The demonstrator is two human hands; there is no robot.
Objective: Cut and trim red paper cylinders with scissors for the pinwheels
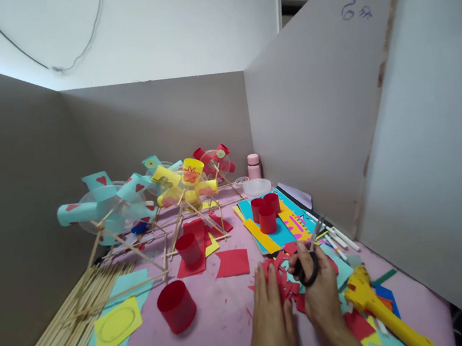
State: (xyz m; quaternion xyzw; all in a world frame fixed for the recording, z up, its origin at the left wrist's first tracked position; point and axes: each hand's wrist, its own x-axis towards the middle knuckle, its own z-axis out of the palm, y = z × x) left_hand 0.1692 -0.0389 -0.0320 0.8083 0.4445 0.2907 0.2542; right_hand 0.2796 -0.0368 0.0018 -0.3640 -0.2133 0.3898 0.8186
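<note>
My right hand (320, 292) is closed around the black handles of a pair of scissors (308, 270), whose blades point up and away from me. My left hand (269, 309) lies flat on the table, fingers stretched out, along the left side of a pile of red paper scraps (282, 278). Some light blue paper shows among the scraps between the two hands. Left of my left hand stand a red paper ring (177, 306) and a red paper piece (232, 262). Three red paper rings (267, 219) are on the blue and yellow sheets (262, 235) beyond my hands.
A yellow glue gun (381, 306) lies at right over paper scraps, near white glue sticks (340, 237). Paper windmills on stick frames, light blue (110, 205), yellow (187, 185) and red (217, 160), stand at back left. Wooden sticks (57, 343) lie left. Partition walls (315, 126) enclose the table.
</note>
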